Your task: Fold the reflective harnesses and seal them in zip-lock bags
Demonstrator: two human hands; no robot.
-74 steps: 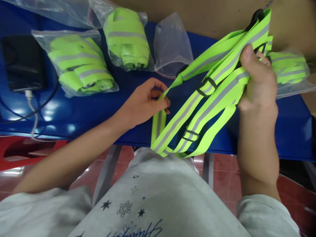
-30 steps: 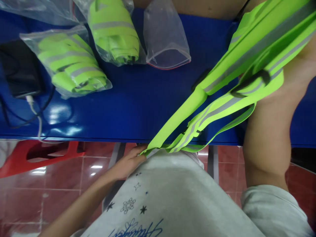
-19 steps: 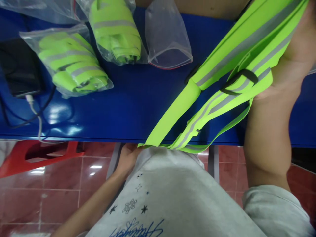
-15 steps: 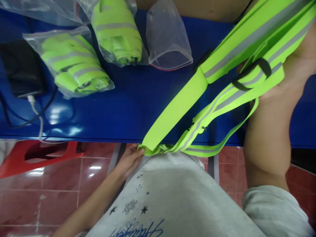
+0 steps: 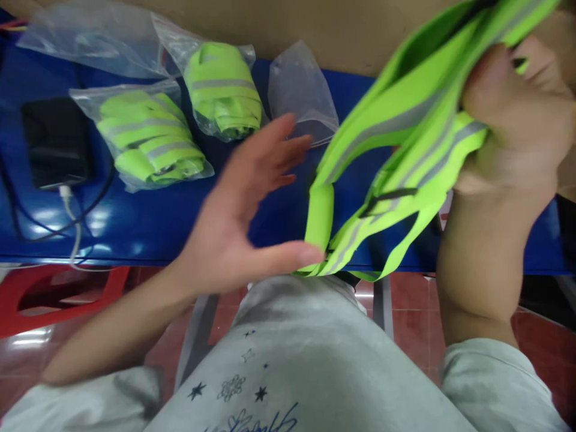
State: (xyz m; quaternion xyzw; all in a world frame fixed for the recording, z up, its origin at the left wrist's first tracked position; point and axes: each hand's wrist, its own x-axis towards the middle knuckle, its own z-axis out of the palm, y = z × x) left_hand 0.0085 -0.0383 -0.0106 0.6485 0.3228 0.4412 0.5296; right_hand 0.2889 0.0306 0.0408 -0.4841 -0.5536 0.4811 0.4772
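Neon yellow-green straps (image 5: 405, 120) with grey reflective stripes and black buckles hang from my right hand (image 5: 517, 114), which is closed round them at the upper right. Their lower ends reach the table's front edge near my shirt. My left hand (image 5: 243, 210) is open, fingers spread, over the table left of the straps; its thumb is close to their lower end, and I cannot tell whether it touches. Beyond that hand lie two clear bags of rolled straps, one on the left (image 5: 153, 138) and one in the middle (image 5: 227, 90).
An open clear bag (image 5: 301, 90) lies at the back of the blue table (image 5: 135, 240), another clear plastic bag (image 5: 99, 42) at the back left. A black device (image 5: 56, 144) with a white cable is on the left. A red stool (image 5: 22, 300) stands below.
My left hand has let go of the strap end at the table's edge, risen over the table and opened. My right hand has shifted into fuller view, and the straps are more bunched.
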